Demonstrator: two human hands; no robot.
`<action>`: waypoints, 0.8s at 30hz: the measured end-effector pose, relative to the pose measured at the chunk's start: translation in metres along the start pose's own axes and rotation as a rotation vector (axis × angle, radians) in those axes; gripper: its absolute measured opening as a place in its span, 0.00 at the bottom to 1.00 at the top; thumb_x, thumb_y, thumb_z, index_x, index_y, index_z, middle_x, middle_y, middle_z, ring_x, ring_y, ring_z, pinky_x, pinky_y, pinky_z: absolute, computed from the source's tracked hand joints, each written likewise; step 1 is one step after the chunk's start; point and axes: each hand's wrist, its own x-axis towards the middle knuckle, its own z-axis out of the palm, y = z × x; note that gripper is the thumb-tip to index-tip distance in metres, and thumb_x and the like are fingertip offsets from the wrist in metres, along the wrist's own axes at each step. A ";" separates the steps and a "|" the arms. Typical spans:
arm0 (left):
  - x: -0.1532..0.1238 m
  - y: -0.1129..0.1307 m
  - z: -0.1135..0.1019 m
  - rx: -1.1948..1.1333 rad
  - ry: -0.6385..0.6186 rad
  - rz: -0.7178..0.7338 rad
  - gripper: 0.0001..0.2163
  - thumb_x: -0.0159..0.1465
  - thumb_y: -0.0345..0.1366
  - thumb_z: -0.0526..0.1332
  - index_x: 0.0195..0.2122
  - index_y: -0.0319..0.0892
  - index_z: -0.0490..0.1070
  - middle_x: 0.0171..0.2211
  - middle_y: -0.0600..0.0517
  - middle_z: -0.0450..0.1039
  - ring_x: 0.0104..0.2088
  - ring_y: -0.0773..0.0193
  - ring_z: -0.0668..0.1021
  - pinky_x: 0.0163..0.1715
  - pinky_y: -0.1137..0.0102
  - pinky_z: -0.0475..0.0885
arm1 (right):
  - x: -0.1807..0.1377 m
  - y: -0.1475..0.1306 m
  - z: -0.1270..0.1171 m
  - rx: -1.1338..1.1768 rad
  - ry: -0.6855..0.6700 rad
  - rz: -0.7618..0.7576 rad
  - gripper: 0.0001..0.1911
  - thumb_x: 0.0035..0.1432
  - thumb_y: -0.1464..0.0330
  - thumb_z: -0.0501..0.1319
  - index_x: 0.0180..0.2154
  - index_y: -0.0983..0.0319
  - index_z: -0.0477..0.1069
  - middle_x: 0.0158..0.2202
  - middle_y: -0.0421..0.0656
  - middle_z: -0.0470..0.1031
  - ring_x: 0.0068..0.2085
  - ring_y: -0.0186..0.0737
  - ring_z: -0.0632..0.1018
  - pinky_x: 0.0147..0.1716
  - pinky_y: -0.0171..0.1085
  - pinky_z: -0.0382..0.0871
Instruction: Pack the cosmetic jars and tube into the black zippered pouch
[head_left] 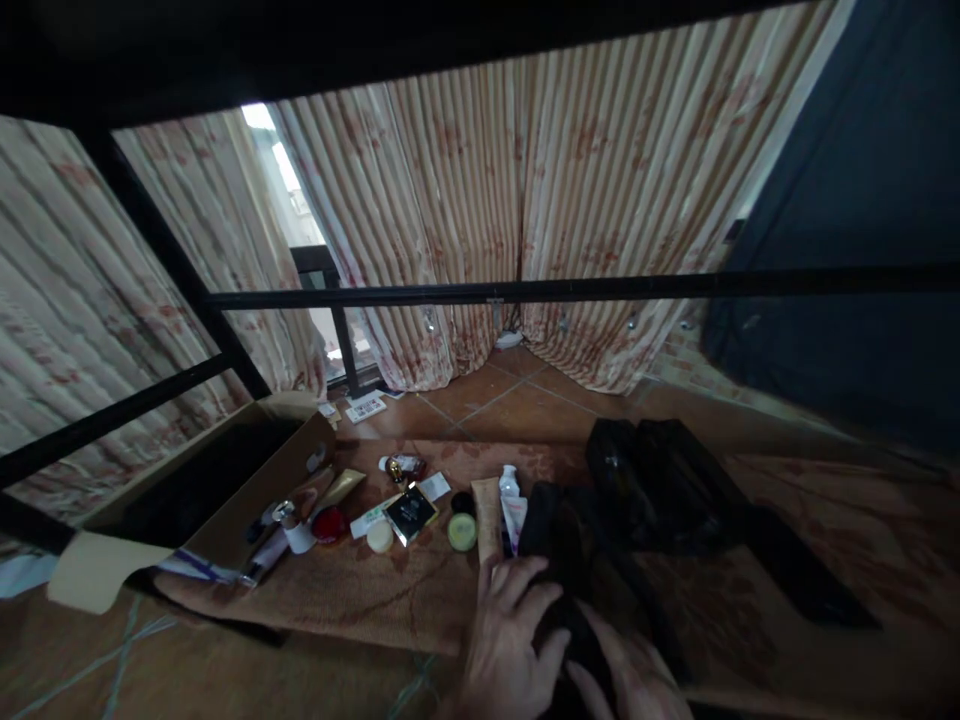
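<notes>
My left hand (514, 640) is closed on the near end of a black soft pouch (559, 525), its fingers curled over the edge. My right hand (630, 670) grips the same pouch from the other side, with part of its fingers hidden in the dark fabric. Just left of the pouch lie a beige tube (487, 515), a white tube (514, 515) and a small white bottle (508, 480). The beige tube's lower end meets my left fingertips; whether they touch it I cannot tell.
A larger black bag (660, 490) rests to the right. Jars, sachets and a red round container (330, 525) are spread leftward on the brown cloth (405, 600). Beyond them stands an open cardboard box (247, 480). A dark metal rail (525, 292) crosses ahead of striped curtains (450, 200).
</notes>
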 end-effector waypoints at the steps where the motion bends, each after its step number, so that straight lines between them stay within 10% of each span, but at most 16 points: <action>1: -0.001 0.002 -0.004 -0.006 -0.031 -0.006 0.17 0.56 0.32 0.62 0.47 0.46 0.72 0.52 0.46 0.72 0.52 0.51 0.73 0.57 0.46 0.63 | 0.000 -0.004 -0.002 -0.025 -0.026 0.001 0.22 0.58 0.65 0.58 0.55 0.58 0.67 0.47 0.46 0.78 0.45 0.46 0.80 0.43 0.43 0.76; 16: -0.014 0.003 0.003 -0.055 0.093 -0.022 0.24 0.58 0.32 0.60 0.58 0.45 0.63 0.60 0.46 0.62 0.62 0.49 0.62 0.60 0.46 0.61 | 0.016 -0.032 -0.010 -0.070 -0.159 0.159 0.17 0.58 0.79 0.53 0.45 0.61 0.73 0.39 0.44 0.80 0.41 0.43 0.78 0.45 0.43 0.65; 24: -0.030 -0.023 0.013 -0.199 0.228 -0.314 0.16 0.65 0.33 0.54 0.54 0.45 0.66 0.55 0.45 0.69 0.57 0.55 0.71 0.55 0.56 0.69 | 0.017 -0.030 -0.019 -0.018 -0.142 0.142 0.16 0.61 0.78 0.51 0.43 0.59 0.73 0.36 0.43 0.78 0.38 0.42 0.78 0.43 0.42 0.65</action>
